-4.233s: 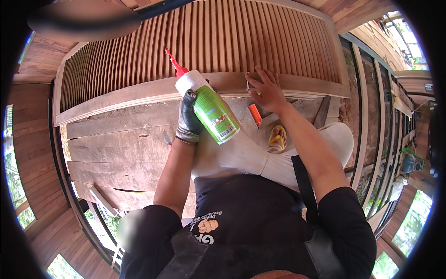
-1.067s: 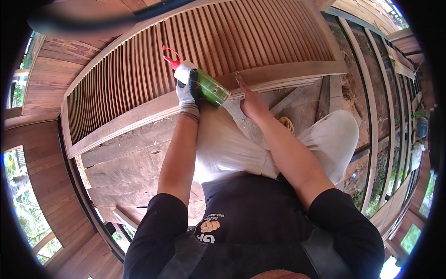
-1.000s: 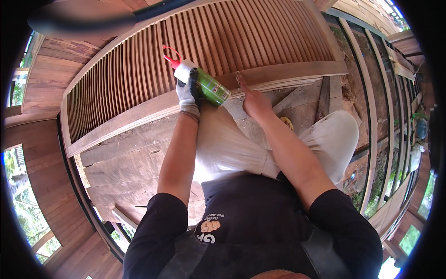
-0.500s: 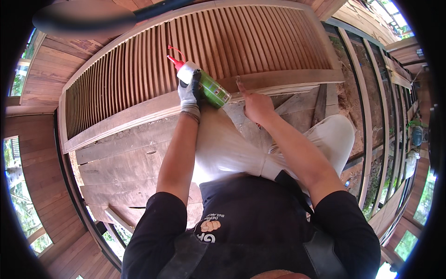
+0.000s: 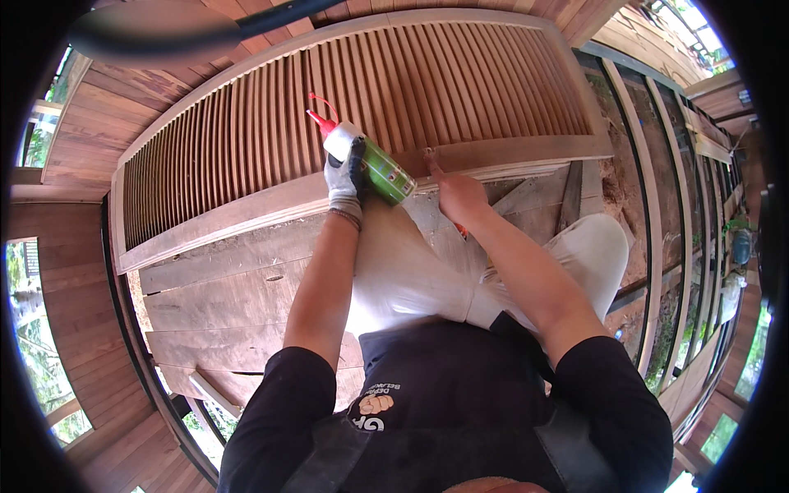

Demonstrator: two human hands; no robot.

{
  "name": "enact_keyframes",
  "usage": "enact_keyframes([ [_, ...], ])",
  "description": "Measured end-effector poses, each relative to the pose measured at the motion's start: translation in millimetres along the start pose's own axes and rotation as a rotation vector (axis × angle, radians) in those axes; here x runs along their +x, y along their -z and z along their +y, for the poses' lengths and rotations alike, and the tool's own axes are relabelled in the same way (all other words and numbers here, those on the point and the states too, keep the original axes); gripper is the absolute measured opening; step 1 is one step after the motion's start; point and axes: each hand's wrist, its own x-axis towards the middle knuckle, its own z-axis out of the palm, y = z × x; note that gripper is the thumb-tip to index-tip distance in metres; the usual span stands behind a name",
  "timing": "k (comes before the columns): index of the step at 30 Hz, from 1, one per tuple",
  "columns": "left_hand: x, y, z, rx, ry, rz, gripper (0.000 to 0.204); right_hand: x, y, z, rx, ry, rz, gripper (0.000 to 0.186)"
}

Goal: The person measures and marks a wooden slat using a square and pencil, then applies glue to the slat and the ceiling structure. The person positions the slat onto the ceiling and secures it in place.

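My left hand (image 5: 343, 177), in a white and dark work glove, is closed round a green and white squeeze bottle (image 5: 383, 171). The bottle leans with its red nozzle up and to the left, a small red cap hanging on a strap, and its base near my knee. My bare right hand (image 5: 462, 200) stretches its index finger to the lower rail of a slatted wooden panel (image 5: 501, 153). A pale wet-looking spot shows at the fingertip. The other fingers curl inward and are mostly hidden. A small orange piece (image 5: 463, 231) peeks out below this hand; whether I grip it cannot be told.
The panel lies across worn wooden boards (image 5: 214, 296) in front of my bent legs. A loose wooden strip (image 5: 215, 393) is at the lower left. To the right, dark metal beams and pale battens (image 5: 645, 205) span open gaps over soil. Plank walls (image 5: 78, 304) stand at left.
The whole view has shifted, so the panel, bottle and hands sit slightly lower and further right. Both hands keep nearly the same places against the panel, and the orange piece shows more.
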Motion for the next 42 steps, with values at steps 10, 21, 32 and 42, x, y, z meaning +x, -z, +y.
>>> enact_keyframes([
  [10, 8, -2, -7, -0.031, -0.006, 0.028, 0.050, -14, 6, -4, -0.031, -0.018, -0.084, 0.078],
  [21, 11, 2, -12, 0.080, -0.015, 0.075, 0.049, -19, -20, -5, 0.018, 0.029, -0.033, 0.090],
  [32, 8, -5, -9, -0.034, -0.002, 0.025, 0.042, -3, -3, -3, 0.037, 0.026, -0.018, 0.089],
  [42, -3, -13, 6, -0.087, 0.087, 0.039, 0.054, -13, -67, -21, 0.585, -0.197, -0.039, 0.089],
])
